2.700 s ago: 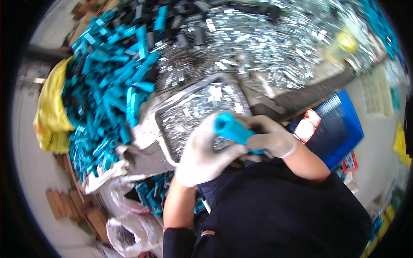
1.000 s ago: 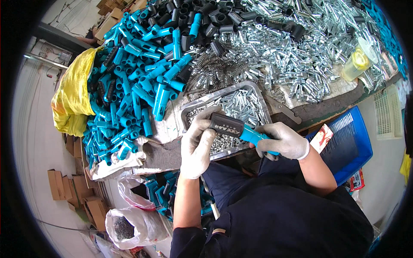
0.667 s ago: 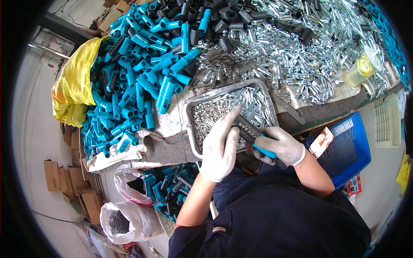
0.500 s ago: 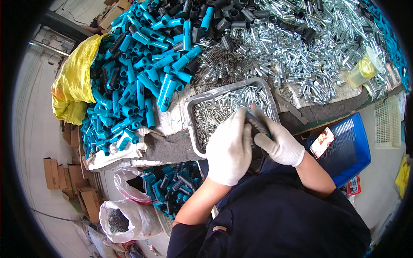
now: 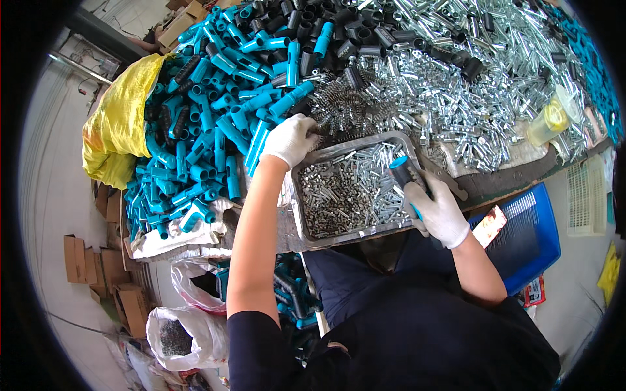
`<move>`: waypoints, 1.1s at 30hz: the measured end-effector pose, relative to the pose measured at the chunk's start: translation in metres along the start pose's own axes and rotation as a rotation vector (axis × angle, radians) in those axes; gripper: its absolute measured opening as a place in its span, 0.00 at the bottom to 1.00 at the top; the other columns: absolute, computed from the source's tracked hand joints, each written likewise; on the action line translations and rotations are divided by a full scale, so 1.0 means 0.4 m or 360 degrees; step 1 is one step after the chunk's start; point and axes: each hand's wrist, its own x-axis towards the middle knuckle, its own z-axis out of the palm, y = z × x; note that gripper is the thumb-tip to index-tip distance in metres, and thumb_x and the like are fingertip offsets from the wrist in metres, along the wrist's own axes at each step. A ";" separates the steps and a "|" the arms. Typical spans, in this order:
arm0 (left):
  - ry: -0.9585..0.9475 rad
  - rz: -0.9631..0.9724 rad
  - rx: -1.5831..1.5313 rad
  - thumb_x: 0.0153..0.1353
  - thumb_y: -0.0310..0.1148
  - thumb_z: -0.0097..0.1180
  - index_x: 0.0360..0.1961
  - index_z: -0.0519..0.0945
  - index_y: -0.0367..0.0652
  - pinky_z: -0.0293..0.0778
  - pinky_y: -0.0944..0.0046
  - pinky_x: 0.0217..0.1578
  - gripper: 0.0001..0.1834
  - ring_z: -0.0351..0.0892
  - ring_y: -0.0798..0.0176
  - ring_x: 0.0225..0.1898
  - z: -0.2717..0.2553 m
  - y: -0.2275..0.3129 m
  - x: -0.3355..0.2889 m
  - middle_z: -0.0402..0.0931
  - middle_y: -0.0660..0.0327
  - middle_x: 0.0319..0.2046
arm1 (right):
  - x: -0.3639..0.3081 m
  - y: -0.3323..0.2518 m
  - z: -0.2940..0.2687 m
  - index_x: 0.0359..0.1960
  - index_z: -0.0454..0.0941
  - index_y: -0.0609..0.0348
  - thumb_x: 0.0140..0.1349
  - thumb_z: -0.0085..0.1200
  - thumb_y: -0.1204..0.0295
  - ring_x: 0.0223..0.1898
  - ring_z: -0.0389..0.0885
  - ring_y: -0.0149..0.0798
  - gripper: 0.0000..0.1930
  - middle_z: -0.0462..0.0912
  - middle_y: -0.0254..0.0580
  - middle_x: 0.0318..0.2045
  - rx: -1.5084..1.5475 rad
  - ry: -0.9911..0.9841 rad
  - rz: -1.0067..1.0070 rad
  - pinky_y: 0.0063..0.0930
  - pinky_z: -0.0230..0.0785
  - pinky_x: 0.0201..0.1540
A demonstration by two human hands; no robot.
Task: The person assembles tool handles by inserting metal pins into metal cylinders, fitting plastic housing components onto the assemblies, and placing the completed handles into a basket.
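My right hand, in a white glove, is wrapped round a black and teal handle and holds it tilted over the right edge of a grey tray. Small metal pins and short fittings fill the tray. My gloved left hand reaches past the tray's far left corner to the near edge of a heap of coil springs. Its fingers are curled together there; what they hold, if anything, is hidden. Teal tubular parts lie heaped just left of this hand.
Black sleeves and shiny metal tubes are piled at the back. A yellow sack stands left, a clear plastic cup right. Below the bench are a blue bin and a white sack of small parts.
My hands were together on the handle over the tray. The left has let go and moved up and left to the springs; the right has shifted right, keeping the handle.
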 end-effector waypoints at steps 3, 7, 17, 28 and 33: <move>0.0459 -0.0092 -0.0757 0.61 0.28 0.56 0.50 0.76 0.37 0.77 0.61 0.41 0.16 0.83 0.58 0.37 -0.063 0.091 -0.002 0.81 0.52 0.38 | 0.014 0.005 -0.012 0.50 0.73 0.68 0.66 0.54 0.64 0.22 0.71 0.29 0.19 0.75 0.37 0.21 -0.0151 -0.0009 -0.0032 0.26 0.64 0.26; -0.0057 0.0291 -0.1207 0.64 0.30 0.52 0.58 0.71 0.40 0.76 0.63 0.41 0.21 0.81 0.62 0.38 -0.131 0.250 -0.047 0.80 0.53 0.37 | 0.032 0.025 0.012 0.47 0.75 0.71 0.65 0.54 0.66 0.28 0.75 0.36 0.18 0.79 0.47 0.27 -0.0396 -0.0006 -0.0187 0.33 0.68 0.36; -0.0576 0.0028 -0.0325 0.66 0.52 0.47 0.39 0.85 0.45 0.78 0.52 0.42 0.23 0.83 0.45 0.35 -0.162 0.260 -0.054 0.82 0.48 0.31 | 0.045 0.074 0.049 0.52 0.72 0.72 0.64 0.53 0.71 0.23 0.69 0.22 0.18 0.75 0.34 0.21 -0.0353 -0.0114 -0.0261 0.22 0.65 0.25; 0.0479 -0.1215 0.1434 0.63 0.38 0.50 0.52 0.72 0.42 0.79 0.52 0.42 0.19 0.82 0.50 0.44 -0.279 -0.613 -0.137 0.79 0.53 0.44 | 0.052 0.070 0.053 0.52 0.70 0.71 0.65 0.52 0.72 0.16 0.65 0.22 0.17 0.71 0.31 0.19 0.0138 -0.0276 -0.0004 0.21 0.56 0.16; 0.0923 -0.0773 0.0835 0.62 0.42 0.53 0.59 0.73 0.41 0.79 0.54 0.34 0.26 0.84 0.49 0.34 -0.311 -0.224 -0.083 0.82 0.50 0.33 | 0.044 0.050 0.041 0.43 0.73 0.68 0.65 0.53 0.69 0.20 0.68 0.24 0.13 0.73 0.32 0.21 -0.0006 -0.0220 0.0113 0.24 0.61 0.22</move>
